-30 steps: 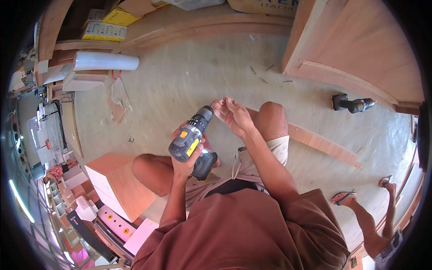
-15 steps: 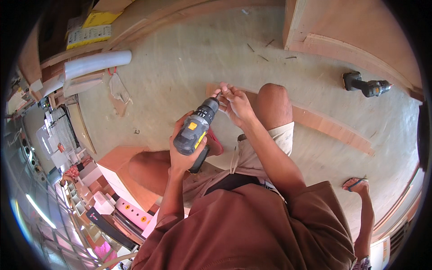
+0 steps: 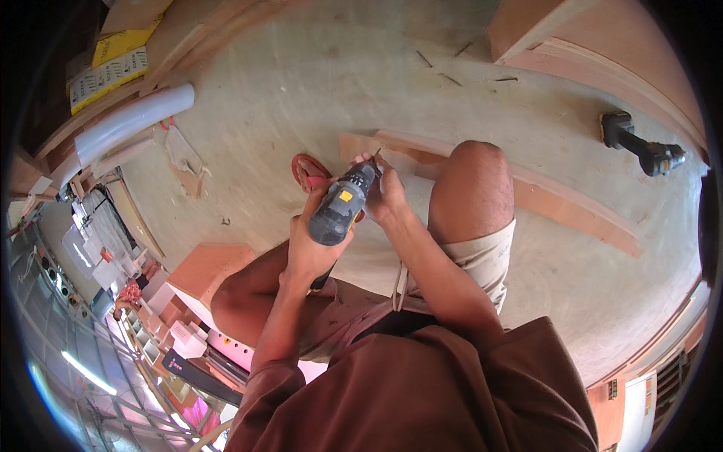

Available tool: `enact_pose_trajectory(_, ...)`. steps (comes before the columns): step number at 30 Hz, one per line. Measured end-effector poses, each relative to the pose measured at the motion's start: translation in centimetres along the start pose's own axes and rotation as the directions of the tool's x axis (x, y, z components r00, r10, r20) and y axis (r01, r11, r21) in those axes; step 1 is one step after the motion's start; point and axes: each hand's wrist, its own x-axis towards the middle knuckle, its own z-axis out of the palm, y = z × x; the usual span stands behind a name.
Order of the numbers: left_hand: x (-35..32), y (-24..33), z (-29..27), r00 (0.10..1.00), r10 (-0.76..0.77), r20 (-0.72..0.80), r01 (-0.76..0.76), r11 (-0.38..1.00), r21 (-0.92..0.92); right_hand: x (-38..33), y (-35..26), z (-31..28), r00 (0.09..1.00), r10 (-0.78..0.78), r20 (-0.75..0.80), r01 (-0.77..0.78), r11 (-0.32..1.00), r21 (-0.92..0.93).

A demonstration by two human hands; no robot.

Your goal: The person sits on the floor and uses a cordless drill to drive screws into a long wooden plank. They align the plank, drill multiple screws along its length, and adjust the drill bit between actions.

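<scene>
My left hand point(image 3: 316, 245) is closed round the grip of a grey and black cordless drill point(image 3: 334, 217) with a yellow button on top. The drill tilts away from me, its chuck toward the far side, and a thin bit point(image 3: 378, 153) sticks out at the front. Closed about the chuck is my right hand point(image 3: 388, 197), its fingers partly hidden behind the drill. Just beyond the chuck lies a long wooden strip point(image 3: 580, 205) on the floor, passing behind my right knee.
A second cordless drill point(image 3: 640, 145) lies at the right, near a wooden panel structure point(image 3: 633, 45). Several thin dark pieces point(image 3: 450, 79) are scattered on the floor. To the left are a rolled plastic sheet point(image 3: 135, 124), yellow-and-white boxes point(image 3: 109, 77) and a wooden box point(image 3: 215, 265).
My right hand has drawn in from the bit's tip to close round the chuck. The view has shifted, showing my red sandal more fully. Another person's leg at the lower right has left view.
</scene>
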Motion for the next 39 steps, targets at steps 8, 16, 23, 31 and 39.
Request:
enact_pose_trajectory(8,1.7,0.6,-1.6,0.997,0.011,0.082,-0.016,0.998,0.067,-0.6,0.1,0.7,0.998,-0.043,-0.043,0.038,0.994,-0.100)
enact_pose_trajectory(16,2.8,0.5,-1.5,0.989,-0.014,0.150,-0.001,0.995,0.098,-0.2,0.1,0.1,0.997,-0.071,0.000,0.070,0.994,-0.088)
enact_pose_trajectory(23,4.1,1.2,-1.6,0.981,-0.007,0.193,-0.022,0.989,0.147,0.2,-0.4,-0.4,0.997,-0.064,0.042,0.067,0.995,-0.079)
enact_pose_trajectory(31,4.7,1.3,-1.0,0.982,0.003,0.189,-0.043,0.977,0.211,-0.7,-0.9,1.8,0.998,-0.051,-0.047,0.048,0.996,-0.073)
enact_pose_trajectory(39,5.5,1.7,-1.3,0.970,-0.074,0.233,0.011,0.965,0.262,-2.6,-8.6,5.1,0.609,-0.464,0.644,0.532,-0.364,-0.765)
